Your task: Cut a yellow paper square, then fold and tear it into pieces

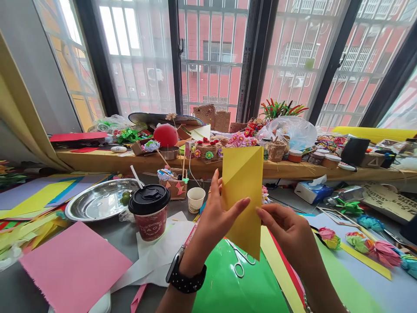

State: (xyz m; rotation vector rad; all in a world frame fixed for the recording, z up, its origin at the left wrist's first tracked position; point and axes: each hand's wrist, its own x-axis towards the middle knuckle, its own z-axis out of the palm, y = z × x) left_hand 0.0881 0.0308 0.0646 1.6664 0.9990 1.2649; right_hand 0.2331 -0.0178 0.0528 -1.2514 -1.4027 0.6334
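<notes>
A folded sheet of yellow paper point(243, 191) is held up in front of me, with a diagonal crease across its upper part. My left hand point(216, 213) grips it from the left, thumb across the front and fingers mostly behind. At the paper's lower right edge, my right hand point(286, 228) pinches it between thumb and fingers. Below the paper lies a pair of scissors point(239, 267) on a shiny green mat point(224, 289); the paper hides part of the blades.
To the left stand a lidded coffee cup point(150, 217), a metal tray point(84, 208) and a white paper cup point(196, 201). Pink paper point(76, 265) lies near the front left. Folded paper flowers point(384, 253) rest at right. Crafts crowd the windowsill point(107, 160).
</notes>
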